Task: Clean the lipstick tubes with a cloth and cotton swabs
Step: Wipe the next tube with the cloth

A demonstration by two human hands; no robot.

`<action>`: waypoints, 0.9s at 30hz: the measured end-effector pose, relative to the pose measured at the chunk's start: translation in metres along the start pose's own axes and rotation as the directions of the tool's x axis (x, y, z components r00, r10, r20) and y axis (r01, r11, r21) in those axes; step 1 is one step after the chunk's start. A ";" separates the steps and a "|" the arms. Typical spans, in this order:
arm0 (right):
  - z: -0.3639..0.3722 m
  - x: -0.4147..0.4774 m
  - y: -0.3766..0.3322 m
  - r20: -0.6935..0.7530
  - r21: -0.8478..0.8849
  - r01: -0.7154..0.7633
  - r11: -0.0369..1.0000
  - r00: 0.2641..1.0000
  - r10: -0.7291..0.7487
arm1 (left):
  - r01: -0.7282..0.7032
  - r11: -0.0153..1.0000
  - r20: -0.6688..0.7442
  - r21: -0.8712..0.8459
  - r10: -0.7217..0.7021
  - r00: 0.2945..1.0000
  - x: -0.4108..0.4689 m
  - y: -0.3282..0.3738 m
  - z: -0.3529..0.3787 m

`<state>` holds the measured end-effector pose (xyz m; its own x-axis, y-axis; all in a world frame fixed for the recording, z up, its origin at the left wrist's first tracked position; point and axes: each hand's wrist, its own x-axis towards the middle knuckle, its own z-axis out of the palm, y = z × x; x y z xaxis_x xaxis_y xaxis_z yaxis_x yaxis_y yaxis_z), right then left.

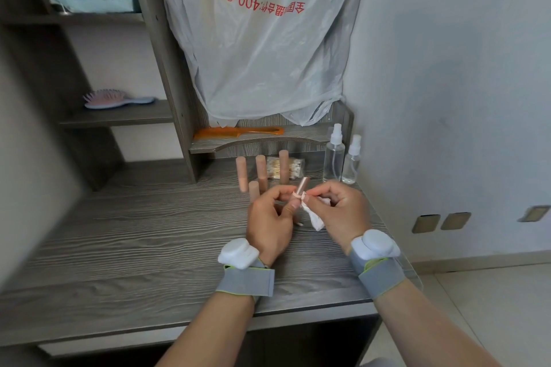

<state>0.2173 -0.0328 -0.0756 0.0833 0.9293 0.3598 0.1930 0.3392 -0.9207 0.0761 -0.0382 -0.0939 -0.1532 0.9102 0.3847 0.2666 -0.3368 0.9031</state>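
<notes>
My left hand [269, 217] grips an uncapped rose-gold lipstick tube [301, 186], tilted up and to the right above the desk. My right hand [340, 211] pinches a crumpled white cloth [314, 217] against the tube's lower part. Several peach-coloured lipstick tubes [260, 171] stand upright on the desk just behind my hands; one is partly hidden by my left fingers. A clear bag of cotton swabs [293, 168] lies behind them.
Two clear spray bottles [334, 158] stand at the desk's back right by the wall. An orange comb [238, 132] lies on a low shelf under a hanging plastic bag [262, 53]. A hairbrush [116, 98] rests on the left shelf. The grey wooden desk [134, 232] spreads to the left.
</notes>
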 end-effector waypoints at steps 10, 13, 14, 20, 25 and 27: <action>0.000 0.000 0.001 0.014 0.013 -0.007 1.000 1.000 0.006 | -0.010 1.000 -0.038 -0.018 0.009 0.999 0.000 0.003 -0.001; 0.000 0.001 0.001 0.009 0.007 -0.011 1.000 1.000 0.011 | 0.011 0.999 0.001 -0.031 -0.011 1.000 0.000 -0.001 0.000; 0.000 0.001 0.001 0.006 0.006 -0.014 1.000 1.000 0.014 | 0.010 1.000 0.018 -0.027 -0.009 1.000 0.000 -0.001 0.000; -0.001 0.001 0.002 0.009 0.018 -0.009 1.000 1.000 0.009 | -0.068 0.997 0.003 0.048 0.068 0.998 0.000 0.008 -0.002; -0.001 0.001 0.001 0.015 0.021 -0.017 1.000 1.000 0.017 | -0.002 0.999 -0.035 -0.045 0.000 0.999 0.000 0.004 -0.001; -0.001 0.001 0.001 0.018 0.021 -0.021 1.000 1.000 0.020 | 0.010 0.998 -0.028 -0.061 -0.012 1.000 0.001 0.001 -0.001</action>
<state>0.2185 -0.0322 -0.0757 0.0697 0.9385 0.3382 0.1707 0.3228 -0.9310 0.0754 -0.0380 -0.0929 -0.1831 0.9070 0.3793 0.2061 -0.3418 0.9169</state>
